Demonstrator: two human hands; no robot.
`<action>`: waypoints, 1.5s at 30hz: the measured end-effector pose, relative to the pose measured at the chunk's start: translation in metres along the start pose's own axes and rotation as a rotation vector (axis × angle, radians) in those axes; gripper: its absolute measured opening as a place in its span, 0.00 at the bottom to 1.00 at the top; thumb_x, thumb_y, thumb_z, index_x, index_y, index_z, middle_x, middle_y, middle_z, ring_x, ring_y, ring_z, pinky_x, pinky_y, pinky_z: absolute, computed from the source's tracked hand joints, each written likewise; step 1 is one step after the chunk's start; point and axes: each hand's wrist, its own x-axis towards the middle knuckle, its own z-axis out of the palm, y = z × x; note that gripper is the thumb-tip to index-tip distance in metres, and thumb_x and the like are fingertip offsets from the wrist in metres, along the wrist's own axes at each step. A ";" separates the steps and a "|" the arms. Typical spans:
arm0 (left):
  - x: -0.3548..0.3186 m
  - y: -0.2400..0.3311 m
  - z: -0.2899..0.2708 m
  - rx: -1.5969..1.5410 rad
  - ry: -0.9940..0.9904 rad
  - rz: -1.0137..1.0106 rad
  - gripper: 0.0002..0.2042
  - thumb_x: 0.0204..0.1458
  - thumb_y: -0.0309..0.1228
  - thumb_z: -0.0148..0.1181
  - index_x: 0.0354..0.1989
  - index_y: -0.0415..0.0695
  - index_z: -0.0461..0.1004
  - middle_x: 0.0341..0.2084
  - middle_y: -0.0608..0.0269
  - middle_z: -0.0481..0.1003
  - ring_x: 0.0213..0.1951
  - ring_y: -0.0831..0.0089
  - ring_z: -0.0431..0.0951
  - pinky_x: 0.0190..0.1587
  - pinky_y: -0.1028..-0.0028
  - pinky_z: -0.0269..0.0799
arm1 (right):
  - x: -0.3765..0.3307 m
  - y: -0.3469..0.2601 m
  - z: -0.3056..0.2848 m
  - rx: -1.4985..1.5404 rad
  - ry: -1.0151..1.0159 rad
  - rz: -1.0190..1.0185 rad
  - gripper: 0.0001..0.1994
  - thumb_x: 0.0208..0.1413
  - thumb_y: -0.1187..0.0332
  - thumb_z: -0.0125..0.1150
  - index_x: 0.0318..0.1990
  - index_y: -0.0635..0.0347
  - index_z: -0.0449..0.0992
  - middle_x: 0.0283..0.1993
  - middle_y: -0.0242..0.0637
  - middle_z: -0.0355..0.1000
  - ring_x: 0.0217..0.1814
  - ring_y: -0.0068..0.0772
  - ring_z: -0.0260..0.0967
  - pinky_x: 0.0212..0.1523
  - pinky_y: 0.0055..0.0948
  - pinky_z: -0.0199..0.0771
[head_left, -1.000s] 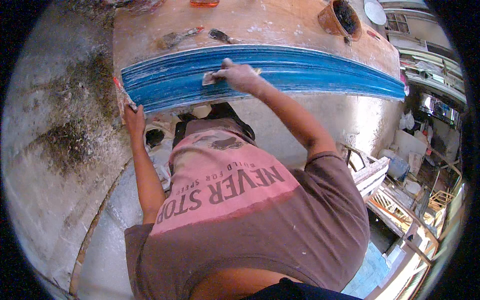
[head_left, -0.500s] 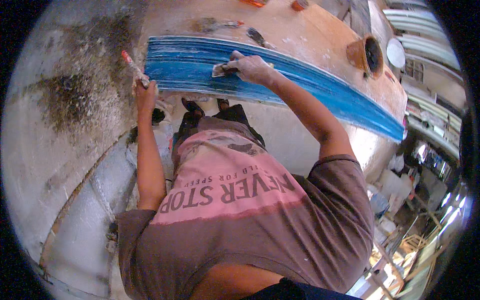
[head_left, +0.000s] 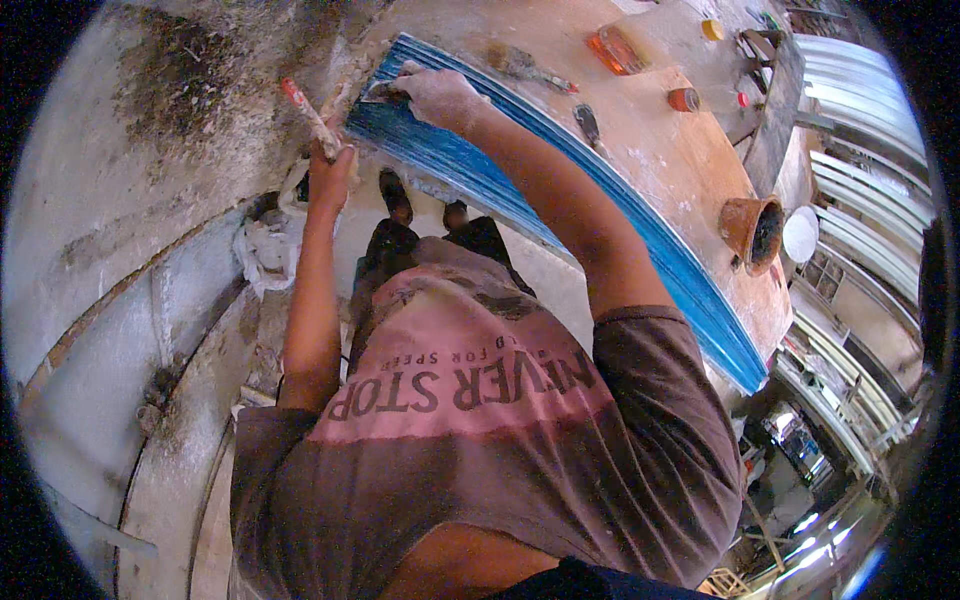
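A long blue ribbed moulding (head_left: pixel 600 210) lies along the front edge of a plaster-stained workbench (head_left: pixel 660 150). My right hand (head_left: pixel 435 92) presses a small flat scraper (head_left: pixel 385 92) against the moulding's left end. My left hand (head_left: pixel 330 175) is closed on a red-handled brush (head_left: pixel 308 118), held just left of that end and apart from the moulding. My forearms and pink-and-brown shirt fill the lower middle of the view.
On the bench lie a trowel (head_left: pixel 525 65), a dark tool (head_left: pixel 590 122), an orange block (head_left: pixel 618 50) and small pots. A rusty bucket (head_left: pixel 752 228) and a white disc (head_left: pixel 800 233) sit at the right. Stained concrete floor and a white rag (head_left: pixel 265 250) lie left.
The view has swung, so the moulding now runs diagonally. My right hand with the scraper has slid along to the moulding's left end. My left hand still holds the brush beside it.
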 end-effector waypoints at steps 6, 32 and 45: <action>0.018 -0.085 -0.034 0.142 0.136 0.170 0.29 0.54 0.28 0.56 0.67 0.48 0.63 0.54 0.58 0.68 0.53 0.64 0.69 0.60 0.68 0.63 | -0.170 0.039 -0.001 0.247 0.009 0.194 0.20 0.63 0.67 0.53 0.62 0.52 0.71 0.49 0.51 0.67 0.54 0.55 0.66 0.53 0.45 0.69; 0.118 -0.070 0.007 -0.136 -0.526 0.037 0.25 0.53 0.28 0.52 0.62 0.46 0.68 0.40 0.68 0.66 0.41 0.74 0.70 0.44 0.72 0.71 | -0.439 0.067 -0.004 0.624 0.187 1.100 0.19 0.58 0.55 0.62 0.53 0.52 0.79 0.34 0.38 0.79 0.30 0.29 0.76 0.33 0.32 0.80; 0.036 -0.040 0.111 -0.096 -0.476 0.109 0.21 0.56 0.33 0.53 0.60 0.52 0.70 0.40 0.66 0.73 0.39 0.71 0.74 0.42 0.69 0.73 | -0.400 0.078 0.020 0.334 0.277 1.037 0.16 0.52 0.54 0.62 0.48 0.45 0.80 0.41 0.45 0.79 0.45 0.53 0.77 0.46 0.48 0.76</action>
